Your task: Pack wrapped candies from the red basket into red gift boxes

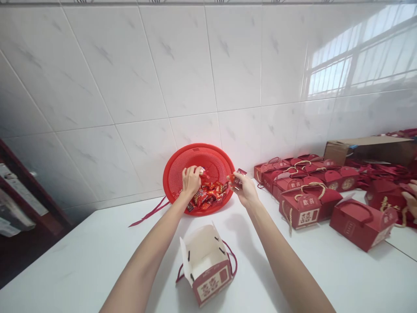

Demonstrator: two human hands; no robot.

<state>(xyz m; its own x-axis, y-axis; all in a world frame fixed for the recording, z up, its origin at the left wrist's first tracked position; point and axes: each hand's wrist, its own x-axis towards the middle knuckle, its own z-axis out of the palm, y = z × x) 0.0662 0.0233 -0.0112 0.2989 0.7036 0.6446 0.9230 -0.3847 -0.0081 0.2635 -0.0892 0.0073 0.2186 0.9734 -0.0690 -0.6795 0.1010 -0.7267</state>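
A round red plastic basket (174, 163) leans against the tiled wall, with small red wrapped candies (208, 195) in its lower part. Over the basket, my left hand (192, 178) is closed on a red candy packet (204, 174). At the basket's right rim, my right hand (243, 184) pinches small red packets (240, 172) between thumb and fingers. Nearer to me stands an open red and white gift box (211, 274), its flaps up, its white inside showing and dark red cords at its sides.
Several closed red gift boxes (302, 208) with rope handles stand on the white table (97, 248) to the right. Behind them is a cardboard box (339, 152). Another person's hand (411, 198) shows at the right edge. A red ribbon (148, 214) lies left of the basket.
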